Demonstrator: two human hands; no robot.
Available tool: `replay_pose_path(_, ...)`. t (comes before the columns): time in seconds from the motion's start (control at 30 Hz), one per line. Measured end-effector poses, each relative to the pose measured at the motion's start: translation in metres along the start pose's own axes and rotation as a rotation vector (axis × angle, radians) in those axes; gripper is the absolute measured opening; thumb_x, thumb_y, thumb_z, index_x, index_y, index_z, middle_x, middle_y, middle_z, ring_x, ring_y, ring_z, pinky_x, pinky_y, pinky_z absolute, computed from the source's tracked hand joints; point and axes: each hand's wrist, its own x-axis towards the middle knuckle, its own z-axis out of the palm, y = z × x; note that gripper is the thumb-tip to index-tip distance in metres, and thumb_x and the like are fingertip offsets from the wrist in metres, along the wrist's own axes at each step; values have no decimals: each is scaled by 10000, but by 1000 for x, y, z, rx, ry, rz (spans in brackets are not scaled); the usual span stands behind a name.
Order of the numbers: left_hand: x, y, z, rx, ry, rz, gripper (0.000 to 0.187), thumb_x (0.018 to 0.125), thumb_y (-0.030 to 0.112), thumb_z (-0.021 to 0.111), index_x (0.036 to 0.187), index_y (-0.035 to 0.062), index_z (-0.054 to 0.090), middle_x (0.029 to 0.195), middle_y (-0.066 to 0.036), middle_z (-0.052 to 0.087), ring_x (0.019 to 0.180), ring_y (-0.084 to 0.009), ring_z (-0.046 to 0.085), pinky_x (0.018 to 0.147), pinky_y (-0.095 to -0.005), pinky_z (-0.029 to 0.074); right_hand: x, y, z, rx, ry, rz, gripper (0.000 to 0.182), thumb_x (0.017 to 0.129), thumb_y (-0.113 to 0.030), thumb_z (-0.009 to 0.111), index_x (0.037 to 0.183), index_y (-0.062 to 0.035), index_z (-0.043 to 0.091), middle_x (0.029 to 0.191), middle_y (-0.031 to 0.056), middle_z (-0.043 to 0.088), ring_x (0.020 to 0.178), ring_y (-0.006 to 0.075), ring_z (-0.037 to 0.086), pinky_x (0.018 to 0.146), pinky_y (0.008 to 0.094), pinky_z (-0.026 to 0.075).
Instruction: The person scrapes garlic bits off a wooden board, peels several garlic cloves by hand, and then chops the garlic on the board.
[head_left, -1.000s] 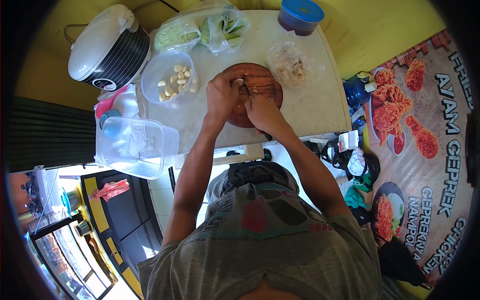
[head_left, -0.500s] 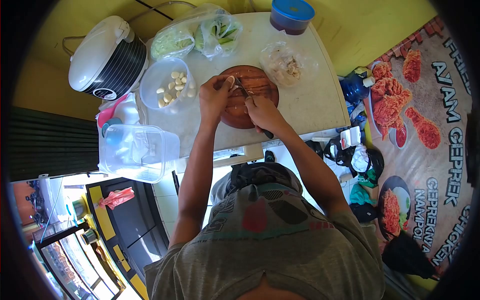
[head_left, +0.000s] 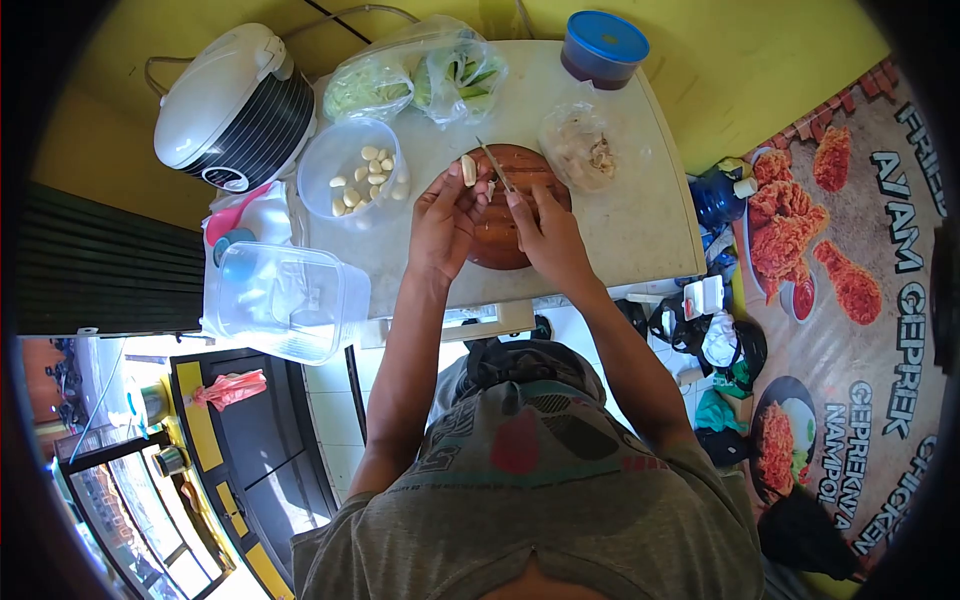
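Lots on my remote feed rn, so going L to R. White rice cooker (head_left: 240,108) is well out past my L hand (head_left: 445,222), on the far side. Pink spoon (head_left: 230,216) sits a bit nearer, and the clear box (head_left: 345,300) is left of that wrist, closer to me. Round tub (head_left: 322,160) w/ pale cloves (head_left: 373,155) inside is just left of the L hand; 2 bags of greens (head_left: 460,82) lie beyond it.

L hand: thumb + fingertips pinching one garlic clove (head_left: 469,171) (looks like garlic, tbh), held up by the board's left edge. Wooden board (head_left: 500,245) is between the hands, partly under the R hand (head_left: 549,232). That one's wrapped round a knife (head_left: 495,166), blade angled away and left, tip near the clove; can't tell if they touch. Plastic bag (head_left: 575,150) w/ brownish bits is just beyond the R hand, blue-lidded tub (head_left: 606,48) farther back. Fried chicken banner (head_left: 850,350) is way off to its right.
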Motion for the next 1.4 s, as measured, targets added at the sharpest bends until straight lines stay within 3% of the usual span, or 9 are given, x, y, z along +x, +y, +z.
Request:
replay_pose_path(0.07, -3, 0, 1, -16, 1, 22, 290, 997, 196, 561, 1209, -1, 585, 1101, -121, 664, 908, -153, 653, 820, -257, 537, 1, 1, 1, -157, 10, 28, 383, 1013, -335, 483, 1151, 11, 573, 713, 184, 627, 615, 300, 641, 604, 386, 490)
replay_pose_path(0.17, -9, 6, 4, -22, 21, 21, 309, 1000, 183, 551, 1246, -4, 554, 1115, -137, 658, 950, -180, 662, 847, -277, 550, -2, -23, -6, 22, -67, 166, 391, 1016, -308, 472, 1264, -9, 518, 745, 212, 642, 687, 362, 655, 639, 413, 495)
replay_pose_path(0.57, -18, -9, 3, -86, -107, 22, 178, 1003, 143, 533, 1146, 40, 560, 1090, -96, 645, 1035, -194, 644, 883, -318, 553, -5, -31, 5, -56, -21, -365, 414, 999, -179, 479, 1396, -60, 470, 1101, 218, 654, 902, 398, 660, 816, 408, 506)
replay_pose_path(0.8, -10, -20, 4, -154, -125, 42, 299, 990, 197, 555, 1254, 58, 536, 1212, -101, 623, 1058, -179, 633, 884, -312, 549, -7, -28, 2, 83, -69, -180, 415, 1015, -166, 460, 1425, -104, 459, 1167, 199, 656, 960, 335, 684, 836, 370, 506)
replay_pose_path(0.87, -17, -12, 25, -176, -69, 42, 225, 981, 174, 573, 1182, 73, 578, 1157, -75, 639, 985, -160, 635, 851, -297, 553, -8, -32, -4, 211, -66, -75, 415, 1051, -217, 431, 1435, -61, 446, 827, -16, 562, 562, 7, 432, 512, 192, 378)
replay_pose_path(1.0, -14, -16, 15, -183, -103, 36, 143, 954, 132, 616, 1092, 99, 642, 1076, -38, 665, 871, -130, 638, 802, -264, 556, -8, -37, -6, 61, -33, -240, 423, 1049, -199, 425, 1444, -46, 426, 943, 36, 648, 627, 55, 534, 581, 228, 446)
replay_pose_path(1.07, -11, -21, 10, -178, -111, 55, 142, 948, 121, 622, 1086, 99, 649, 1052, -33, 671, 853, -123, 637, 792, -260, 555, -6, -29, 0, 71, -30, -404, 442, 1011, -134, 466, 1446, -68, 424, 1095, 209, 674, 859, 256, 689, 803, 325, 500)
replay_pose_path(1.2, -9, -25, 8, -191, -91, 120, 157, 930, 96, 640, 1086, 98, 655, 996, -22, 684, 837, -110, 640, 778, -253, 552, -11, -39, -9, -12, -144, -279, 454, 1005, -138, 461, 1452, -70, 416, 1091, 235, 661, 892, 291, 690, 814, 347, 496)
replay_pose_path(1.4, -8, -23, 7, -236, -204, 183, 148, 921, 97, 651, 1067, 94, 671, 1036, -30, 689, 925, -131, 654, 801, -264, 554, -7, -45, -9, 17, -134, -450, 466, 1010, -154, 431, 1467, -68, 390, 1021, 242, 656, 903, 342, 678, 849, 359, 474)
